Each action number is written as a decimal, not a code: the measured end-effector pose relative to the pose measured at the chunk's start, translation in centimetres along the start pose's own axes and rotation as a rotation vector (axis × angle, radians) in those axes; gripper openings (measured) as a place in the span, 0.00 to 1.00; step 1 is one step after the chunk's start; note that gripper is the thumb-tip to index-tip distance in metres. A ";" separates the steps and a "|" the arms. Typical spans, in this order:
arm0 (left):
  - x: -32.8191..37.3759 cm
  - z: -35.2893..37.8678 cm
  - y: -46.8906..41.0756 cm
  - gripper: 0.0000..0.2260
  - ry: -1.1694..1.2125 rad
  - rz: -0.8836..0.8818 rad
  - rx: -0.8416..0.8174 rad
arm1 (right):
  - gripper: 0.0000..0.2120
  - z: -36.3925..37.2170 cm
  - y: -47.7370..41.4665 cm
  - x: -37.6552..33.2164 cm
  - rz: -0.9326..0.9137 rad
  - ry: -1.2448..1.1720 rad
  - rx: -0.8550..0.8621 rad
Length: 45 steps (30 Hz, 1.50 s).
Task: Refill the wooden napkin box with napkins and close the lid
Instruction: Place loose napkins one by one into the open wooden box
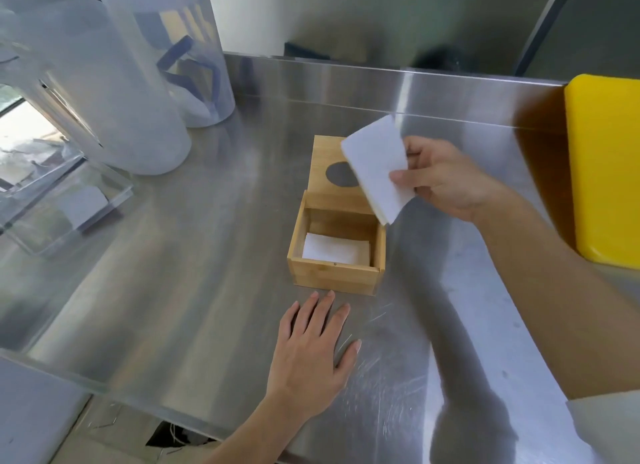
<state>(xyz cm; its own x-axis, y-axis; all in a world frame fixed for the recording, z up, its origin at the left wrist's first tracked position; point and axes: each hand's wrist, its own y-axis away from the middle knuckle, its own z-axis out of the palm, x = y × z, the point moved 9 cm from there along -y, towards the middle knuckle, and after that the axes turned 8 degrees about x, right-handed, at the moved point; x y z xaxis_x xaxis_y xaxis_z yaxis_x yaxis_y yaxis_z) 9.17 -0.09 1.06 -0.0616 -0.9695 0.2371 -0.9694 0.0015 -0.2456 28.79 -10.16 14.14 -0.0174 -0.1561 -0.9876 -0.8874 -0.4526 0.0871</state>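
The wooden napkin box [332, 276] stands in the middle of the steel counter with its lid [325, 159] swung open toward the back; the lid has an oval hole. A few white napkins [332, 250] lie flat inside the box. My right hand [446, 179] holds a small stack of white napkins [377, 166] above the box's far right corner, tilted. My left hand [311, 353] lies flat on the counter just in front of the box, fingers spread, holding nothing.
Tall clear plastic containers [138, 83] stand at the back left. A clear acrylic holder [65, 204] sits at the left. A yellow board [606, 169] leans at the right edge. The steel counter [207, 256] has a raised back rim.
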 end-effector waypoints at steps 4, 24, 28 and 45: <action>0.1 -0.1 0.0 0.21 -0.005 -0.001 -0.007 | 0.12 6.0 0.3 -0.7 -0.090 0.354 -0.181; 0.0 0.2 0.0 0.20 0.019 -0.015 -0.010 | 0.07 11.3 -1.1 7.2 0.079 1.378 -0.579; 0.0 0.2 0.0 0.20 0.026 -0.020 -0.015 | 0.07 11.6 -1.2 7.3 0.073 1.357 -0.547; -0.2 0.5 0.0 0.21 0.033 -0.041 -0.066 | 0.10 13.4 0.2 6.7 0.055 1.214 -0.610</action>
<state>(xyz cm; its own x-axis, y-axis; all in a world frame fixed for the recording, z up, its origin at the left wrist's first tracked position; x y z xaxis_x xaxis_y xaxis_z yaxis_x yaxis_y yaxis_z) 9.33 -0.05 0.54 -0.0279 -0.9606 0.2765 -0.9848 -0.0210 -0.1724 22.31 0.44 5.81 0.6482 -0.7111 -0.2724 -0.5499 -0.6846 0.4784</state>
